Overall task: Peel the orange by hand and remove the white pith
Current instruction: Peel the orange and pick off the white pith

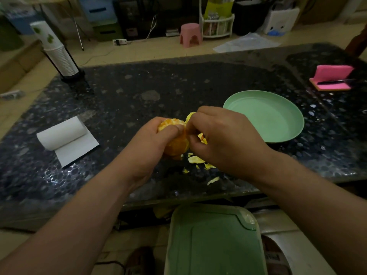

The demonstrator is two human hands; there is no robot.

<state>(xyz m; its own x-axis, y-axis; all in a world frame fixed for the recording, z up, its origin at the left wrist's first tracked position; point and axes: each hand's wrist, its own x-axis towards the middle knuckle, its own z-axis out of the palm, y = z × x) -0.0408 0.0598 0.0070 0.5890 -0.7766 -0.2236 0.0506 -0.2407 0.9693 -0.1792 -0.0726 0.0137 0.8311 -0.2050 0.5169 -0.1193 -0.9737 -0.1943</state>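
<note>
While the left hand [151,139] curls round the orange [176,144], the right hand [224,139] pinches a flap of peel [190,116].
The fruit hangs just above the table [139,86], near the middle of its near edge, over the fallen scraps [195,160]. Best, I judge, to pull the flap low along the flesh so the pith lifts with it, gripping gently to avoid bursting segments.

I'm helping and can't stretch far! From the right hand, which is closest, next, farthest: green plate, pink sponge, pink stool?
From the right hand:
1. Green plate, just right of it on the table.
2. Pink sponge, at the table's far right.
3. Pink stool, on the floor beyond the table.
</note>
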